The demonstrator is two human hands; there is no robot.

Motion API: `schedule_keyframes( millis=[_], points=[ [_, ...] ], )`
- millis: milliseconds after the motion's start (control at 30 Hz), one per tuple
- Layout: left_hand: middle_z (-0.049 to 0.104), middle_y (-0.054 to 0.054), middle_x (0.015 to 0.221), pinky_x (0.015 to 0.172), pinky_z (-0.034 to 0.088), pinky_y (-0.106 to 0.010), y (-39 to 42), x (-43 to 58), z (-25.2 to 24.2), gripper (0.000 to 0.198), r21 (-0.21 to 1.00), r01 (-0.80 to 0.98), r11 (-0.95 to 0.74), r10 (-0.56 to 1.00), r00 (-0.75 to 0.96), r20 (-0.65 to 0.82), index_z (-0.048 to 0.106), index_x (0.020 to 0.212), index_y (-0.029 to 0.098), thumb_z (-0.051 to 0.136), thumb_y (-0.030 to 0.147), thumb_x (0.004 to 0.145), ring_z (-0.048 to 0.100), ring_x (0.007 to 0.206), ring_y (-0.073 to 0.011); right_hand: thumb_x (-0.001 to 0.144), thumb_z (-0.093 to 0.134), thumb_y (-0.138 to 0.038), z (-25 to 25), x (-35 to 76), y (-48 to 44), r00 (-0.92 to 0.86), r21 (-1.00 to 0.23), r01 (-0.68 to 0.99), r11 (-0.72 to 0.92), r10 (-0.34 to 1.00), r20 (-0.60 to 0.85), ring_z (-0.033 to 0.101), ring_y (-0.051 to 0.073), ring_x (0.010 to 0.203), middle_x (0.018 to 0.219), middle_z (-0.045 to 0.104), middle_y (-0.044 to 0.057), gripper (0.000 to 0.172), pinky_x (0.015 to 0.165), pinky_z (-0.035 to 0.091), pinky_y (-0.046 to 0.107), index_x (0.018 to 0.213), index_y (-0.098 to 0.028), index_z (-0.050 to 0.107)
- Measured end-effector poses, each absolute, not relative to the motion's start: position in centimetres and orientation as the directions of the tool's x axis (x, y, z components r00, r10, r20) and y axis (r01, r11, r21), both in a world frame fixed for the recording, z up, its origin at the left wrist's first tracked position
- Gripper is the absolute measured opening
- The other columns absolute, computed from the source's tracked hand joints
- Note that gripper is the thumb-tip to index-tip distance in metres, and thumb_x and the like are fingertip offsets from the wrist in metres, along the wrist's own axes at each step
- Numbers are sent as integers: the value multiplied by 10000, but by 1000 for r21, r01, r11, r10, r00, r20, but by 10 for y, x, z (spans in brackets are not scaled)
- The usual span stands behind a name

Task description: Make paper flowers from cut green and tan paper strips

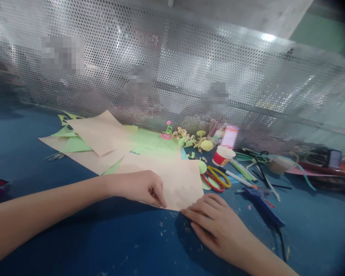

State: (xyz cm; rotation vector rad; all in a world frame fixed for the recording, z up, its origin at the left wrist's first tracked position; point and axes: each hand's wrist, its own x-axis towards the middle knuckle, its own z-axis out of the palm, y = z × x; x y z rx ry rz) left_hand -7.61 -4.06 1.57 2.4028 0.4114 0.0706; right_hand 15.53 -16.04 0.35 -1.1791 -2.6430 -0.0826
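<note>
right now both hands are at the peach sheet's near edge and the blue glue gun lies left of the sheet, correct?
Wrong side: the head view shows the blue glue gun lying to the right of the peach sheet; the left hand and right hand are at the sheet's near edge.

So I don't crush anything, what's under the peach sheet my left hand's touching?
Green paper peeks out along its left edge; the peach sheet hides whatever lies beneath its middle.
</note>
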Motion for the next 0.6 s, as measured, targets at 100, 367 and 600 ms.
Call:
schedule_keyframes(
  millis=[100,367,600],
  points=[
    [650,-9,782,593,390,-144,-41,-76,17,191,640,256,-725,301,953,-41,695,918,261,598,273,754,583,680,-94,849,453,-222,5,154,-161,-646,-39,745,666,736,203,520,165,846,914,609,33,370,828,368,360,1212,-290,471],
    [654,-16,788,592,388,-146,-42,-76,19,200,636,234,-736,269,962,-43,692,933,245,572,258,774,577,677,-94,854,445,-238,10,148,-162,-605,-73,779,622,778,168,495,177,818,863,557,41,337,812,367,372,1177,-314,501],
    [620,-12,772,598,378,-159,-43,-77,19,204,603,231,-763,267,963,-32,688,939,263,568,299,778,553,665,-94,853,445,-278,11,144,-162,-579,-62,807,588,807,121,483,189,859,916,527,38,380,802,383,376,1222,-368,440]
  ],
)
